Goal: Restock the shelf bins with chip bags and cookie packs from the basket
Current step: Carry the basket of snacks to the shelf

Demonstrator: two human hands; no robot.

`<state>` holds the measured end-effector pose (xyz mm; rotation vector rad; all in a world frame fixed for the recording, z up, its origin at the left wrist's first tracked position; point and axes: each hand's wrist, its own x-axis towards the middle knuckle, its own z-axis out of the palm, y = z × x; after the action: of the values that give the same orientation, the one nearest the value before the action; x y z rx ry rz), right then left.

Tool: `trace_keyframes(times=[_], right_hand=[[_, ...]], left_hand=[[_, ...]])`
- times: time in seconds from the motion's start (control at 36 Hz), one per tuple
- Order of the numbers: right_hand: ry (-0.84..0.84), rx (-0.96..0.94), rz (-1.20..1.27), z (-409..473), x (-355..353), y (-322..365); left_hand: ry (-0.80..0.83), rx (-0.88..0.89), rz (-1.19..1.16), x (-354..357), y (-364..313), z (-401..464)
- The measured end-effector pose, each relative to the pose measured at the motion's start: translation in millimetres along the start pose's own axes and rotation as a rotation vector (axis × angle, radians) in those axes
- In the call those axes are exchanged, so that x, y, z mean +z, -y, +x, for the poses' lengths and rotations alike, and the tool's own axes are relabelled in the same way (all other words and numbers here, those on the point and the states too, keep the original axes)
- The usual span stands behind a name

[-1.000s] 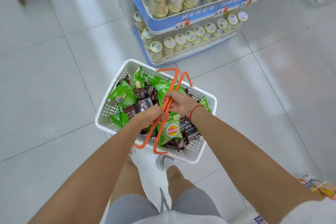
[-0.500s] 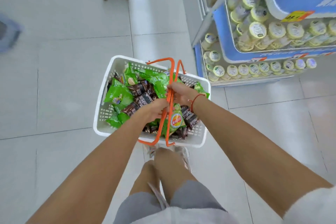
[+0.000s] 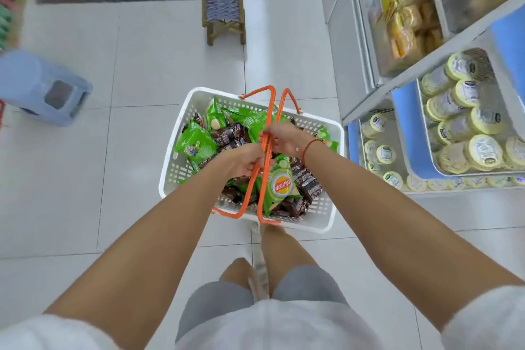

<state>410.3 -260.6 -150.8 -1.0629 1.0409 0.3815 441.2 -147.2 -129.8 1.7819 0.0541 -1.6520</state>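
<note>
Orange handles (image 3: 265, 150) of the basket (image 3: 181, 170) gripped by both hands (image 3: 264, 155)

Both hands, left hand (image 3: 241, 160) and right hand (image 3: 284, 140), grip orange handles (image 3: 268, 128) of white basket (image 3: 326, 216). Chip bags (image 3: 196, 145) and cookie packs (image 3: 230, 135) inside.

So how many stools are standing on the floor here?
2. A small woven-top stool stands straight ahead beyond the basket; a blue plastic stool stands at the far left. More could be out of frame.
</note>
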Motion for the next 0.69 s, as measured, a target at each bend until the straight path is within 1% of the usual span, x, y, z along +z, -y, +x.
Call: trace_keyframes(times=[0.28, 0.5, 0.69], right_hand=[[-0.067, -0.032, 0.037, 89.9, -9.0, 150.3], [-0.131, -0.057, 0.131, 165.6, -25.5, 275.6], [-0.192, -0.066, 0.233, 214.2, -47.5, 372.7]], left_hand=[[0.003, 0.016, 0.071, -76.2, -151.9, 62.8], [0.102, 0.034, 0.161, -146.7, -282.7, 130.7], [0.156, 0.044, 0.293, -185.7, -393.2, 178.2]])
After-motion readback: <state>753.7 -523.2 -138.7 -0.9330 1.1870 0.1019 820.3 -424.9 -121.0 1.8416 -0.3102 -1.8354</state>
